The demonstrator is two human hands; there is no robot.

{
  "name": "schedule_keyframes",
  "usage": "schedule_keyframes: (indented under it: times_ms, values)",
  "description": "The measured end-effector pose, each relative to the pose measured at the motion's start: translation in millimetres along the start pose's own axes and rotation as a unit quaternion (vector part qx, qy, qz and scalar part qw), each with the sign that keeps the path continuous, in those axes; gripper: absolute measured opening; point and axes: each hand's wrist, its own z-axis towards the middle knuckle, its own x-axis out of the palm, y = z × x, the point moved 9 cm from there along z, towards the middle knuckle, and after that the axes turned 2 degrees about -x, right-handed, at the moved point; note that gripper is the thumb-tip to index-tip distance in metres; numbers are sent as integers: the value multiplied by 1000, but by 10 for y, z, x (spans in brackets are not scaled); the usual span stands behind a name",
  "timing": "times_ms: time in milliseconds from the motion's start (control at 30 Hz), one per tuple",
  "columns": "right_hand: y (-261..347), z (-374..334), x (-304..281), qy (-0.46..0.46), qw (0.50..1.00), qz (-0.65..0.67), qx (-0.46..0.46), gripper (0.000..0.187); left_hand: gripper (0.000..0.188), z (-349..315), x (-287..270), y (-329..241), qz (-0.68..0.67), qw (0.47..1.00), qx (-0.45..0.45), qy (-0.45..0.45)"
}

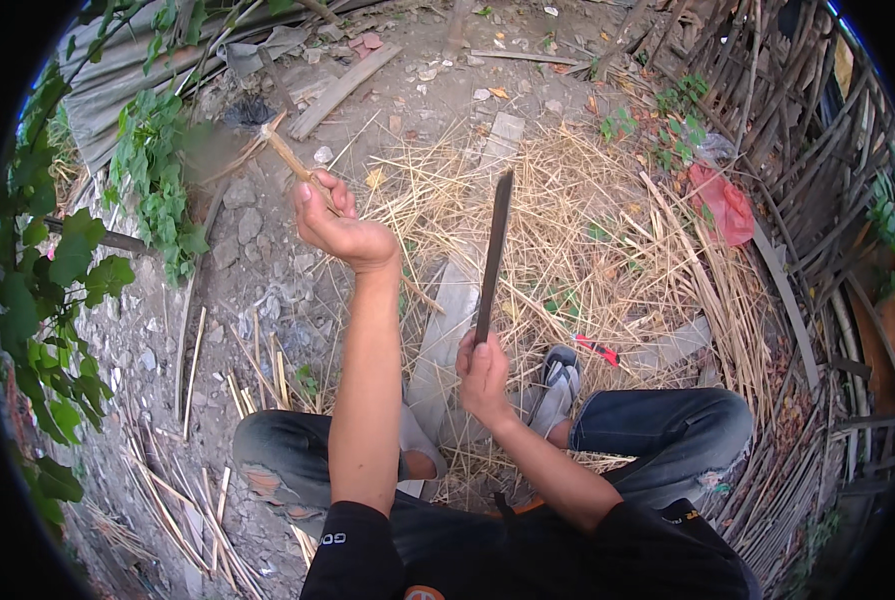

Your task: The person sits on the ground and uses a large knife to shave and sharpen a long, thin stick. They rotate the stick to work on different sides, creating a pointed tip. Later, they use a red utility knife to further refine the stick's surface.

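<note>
My left hand is raised ahead and to the left, its fingers closed round a light brown wooden stick. The stick's far end looks split or frayed and points up and left. In my right hand, lower and nearer my lap, is a long, dark, straight blade like a machete. It stands nearly upright, and its grip is hidden in my fist. Blade and stick are apart. Between my feet, a worn plank lies under part of the scattered straw-like strips.
Long split sticks lie at the right, near a red plastic bag and a stick fence. A small red and black object lies by my right foot. Leafy vines and loose stones are at the left.
</note>
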Motion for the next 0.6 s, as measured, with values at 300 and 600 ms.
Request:
schedule_keyframes:
  times_ms: [300,600]
  values:
    - [-1258,-317,-44,43,959,-90,264,50,32,-174,47,24,-5,999,-22,39]
    - [-1492,-598,-106,47,958,-187,211,52,33,-208,286,29,-3,999,-1,51]
